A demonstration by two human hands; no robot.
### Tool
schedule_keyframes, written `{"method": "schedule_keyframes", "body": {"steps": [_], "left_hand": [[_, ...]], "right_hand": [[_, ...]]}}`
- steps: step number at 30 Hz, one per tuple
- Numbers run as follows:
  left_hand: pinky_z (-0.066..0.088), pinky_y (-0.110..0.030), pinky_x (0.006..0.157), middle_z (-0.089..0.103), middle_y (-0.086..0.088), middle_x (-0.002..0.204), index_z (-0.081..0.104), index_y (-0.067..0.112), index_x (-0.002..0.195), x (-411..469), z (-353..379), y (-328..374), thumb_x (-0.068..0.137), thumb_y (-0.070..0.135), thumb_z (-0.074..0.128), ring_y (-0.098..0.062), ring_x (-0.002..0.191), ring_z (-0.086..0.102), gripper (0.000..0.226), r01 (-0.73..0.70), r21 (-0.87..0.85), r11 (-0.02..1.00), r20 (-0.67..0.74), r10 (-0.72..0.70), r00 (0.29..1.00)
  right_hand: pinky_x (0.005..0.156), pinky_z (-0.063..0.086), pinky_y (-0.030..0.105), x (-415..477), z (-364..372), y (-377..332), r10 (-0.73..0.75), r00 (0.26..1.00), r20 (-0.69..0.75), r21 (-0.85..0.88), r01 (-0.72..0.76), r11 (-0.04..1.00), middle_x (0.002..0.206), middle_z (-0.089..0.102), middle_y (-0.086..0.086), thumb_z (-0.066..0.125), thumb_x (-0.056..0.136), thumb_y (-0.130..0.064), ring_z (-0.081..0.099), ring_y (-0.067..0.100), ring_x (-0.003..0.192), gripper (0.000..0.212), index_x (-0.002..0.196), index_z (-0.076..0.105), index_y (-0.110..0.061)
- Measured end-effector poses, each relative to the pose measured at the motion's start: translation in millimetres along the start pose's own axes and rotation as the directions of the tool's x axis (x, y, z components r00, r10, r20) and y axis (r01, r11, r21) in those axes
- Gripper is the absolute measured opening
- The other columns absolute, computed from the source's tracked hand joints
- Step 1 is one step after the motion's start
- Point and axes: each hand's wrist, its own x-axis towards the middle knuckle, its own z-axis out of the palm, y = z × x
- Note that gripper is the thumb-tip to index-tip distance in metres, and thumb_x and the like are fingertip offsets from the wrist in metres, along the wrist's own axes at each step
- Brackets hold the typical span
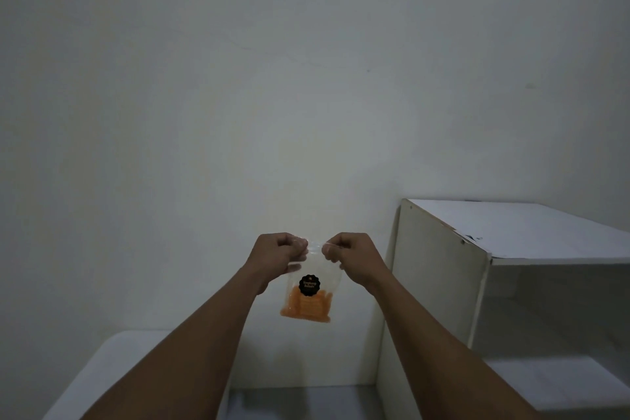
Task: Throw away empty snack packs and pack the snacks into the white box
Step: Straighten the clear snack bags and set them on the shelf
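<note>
A clear plastic snack pack (308,303) hangs in the air in front of the wall, with orange snacks in its lower half and a round black label on its front. My left hand (276,254) pinches the pack's top edge on the left side. My right hand (351,256) pinches the same top edge on the right side. Both arms reach forward from the bottom of the view. The white box is partly visible as a pale rounded shape (99,372) at lower left, under my left forearm.
A white open shelf unit (511,235) stands at the right against the plain white wall (272,78). A grey floor strip (300,402) lies between the pale shape and the shelf.
</note>
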Motion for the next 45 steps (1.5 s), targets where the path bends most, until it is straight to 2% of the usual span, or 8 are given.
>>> {"method": "schedule_keyframes", "body": {"steps": [4, 7, 10, 19, 26, 33, 42, 45], "left_hand": [[0.059, -0.030, 0.073, 0.075, -0.013, 0.094, 0.073, 0.003, 0.100, -2.9, 4.5, 1.1, 0.089, 0.013, 0.070, -0.019, 0.086, 0.073, 0.015, 0.029, -0.046, 0.999, 0.072, -0.026, 0.997], [0.057, -0.023, 0.063, 0.073, -0.017, 0.087, 0.072, -0.002, 0.097, -0.2, 6.8, 2.9, 0.089, 0.006, 0.069, -0.020, 0.072, 0.069, 0.012, -0.024, -0.020, 1.000, 0.029, 0.024, 0.999], [0.060, -0.027, 0.067, 0.072, -0.019, 0.086, 0.073, -0.002, 0.094, 3.4, 5.9, 2.8, 0.088, 0.004, 0.069, -0.024, 0.074, 0.066, 0.010, -0.059, 0.008, 0.998, 0.003, 0.059, 0.998], [0.062, -0.032, 0.072, 0.072, -0.022, 0.090, 0.072, -0.002, 0.091, 7.6, 7.9, 5.8, 0.089, 0.005, 0.068, -0.024, 0.079, 0.074, 0.008, -0.056, -0.044, 0.997, 0.022, 0.057, 0.998], [0.059, -0.031, 0.074, 0.074, -0.018, 0.096, 0.072, 0.000, 0.097, 5.0, 11.6, 6.6, 0.090, 0.011, 0.069, -0.022, 0.086, 0.074, 0.014, -0.032, -0.068, 0.997, 0.074, 0.037, 0.997], [0.060, -0.029, 0.070, 0.073, -0.021, 0.088, 0.073, -0.001, 0.092, 7.9, 4.1, 7.1, 0.089, 0.008, 0.069, -0.023, 0.077, 0.070, 0.010, -0.072, -0.030, 0.997, 0.023, 0.073, 0.997], [0.059, -0.026, 0.070, 0.074, -0.017, 0.094, 0.074, 0.001, 0.097, 5.8, 1.3, 12.0, 0.090, 0.011, 0.069, -0.019, 0.083, 0.073, 0.014, -0.073, -0.062, 0.995, 0.004, 0.073, 0.997], [0.060, -0.029, 0.073, 0.073, -0.016, 0.095, 0.073, -0.002, 0.097, 6.7, 3.2, 15.8, 0.088, 0.009, 0.070, -0.022, 0.087, 0.072, 0.014, -0.060, -0.122, 0.991, -0.005, 0.060, 0.998]], "right_hand": [[0.068, 0.052, 0.030, 3.9, -3.9, -2.0, -0.007, 1.000, -0.009, 0.012, 0.007, 1.000, 0.073, 0.070, 0.003, 0.073, 0.085, -0.015, 0.061, 0.012, 0.067, 0.007, 0.079, 0.074, -0.012], [0.067, 0.056, 0.027, 0.5, -3.0, -2.6, 0.013, 1.000, 0.016, 0.150, -0.016, 0.989, 0.080, 0.072, 0.008, 0.072, 0.087, -0.011, 0.066, 0.014, 0.070, 0.007, 0.089, 0.074, -0.005], [0.068, 0.059, 0.027, -0.5, -2.7, 0.6, 0.059, 0.998, 0.027, 0.274, -0.064, 0.959, 0.079, 0.070, 0.011, 0.069, 0.088, -0.003, 0.068, 0.017, 0.069, 0.010, 0.096, 0.072, 0.002], [0.070, 0.060, 0.029, 1.1, -5.6, -2.4, 0.048, 0.999, 0.013, 0.285, -0.050, 0.957, 0.078, 0.070, 0.013, 0.070, 0.087, -0.002, 0.067, 0.019, 0.070, 0.009, 0.093, 0.072, 0.004], [0.066, 0.058, 0.026, 4.2, -6.0, -9.3, -0.003, 1.000, 0.002, 0.183, 0.002, 0.983, 0.072, 0.066, 0.009, 0.067, 0.089, -0.003, 0.061, 0.018, 0.064, 0.005, 0.085, 0.070, 0.000], [0.068, 0.059, 0.027, -0.4, -1.2, -3.1, 0.054, 0.998, 0.014, 0.326, -0.056, 0.944, 0.078, 0.071, 0.011, 0.071, 0.087, -0.003, 0.069, 0.017, 0.071, 0.009, 0.094, 0.073, 0.002], [0.075, 0.061, 0.034, 1.7, -4.2, -10.5, 0.017, 1.000, 0.011, 0.290, -0.019, 0.957, 0.081, 0.072, 0.018, 0.066, 0.089, -0.001, 0.070, 0.022, 0.074, 0.010, 0.096, 0.072, 0.005], [0.069, 0.060, 0.028, 3.5, -9.0, -14.8, 0.003, 1.000, -0.003, 0.241, -0.002, 0.971, 0.077, 0.070, 0.014, 0.064, 0.090, -0.001, 0.068, 0.018, 0.070, 0.007, 0.091, 0.070, 0.002]]}}
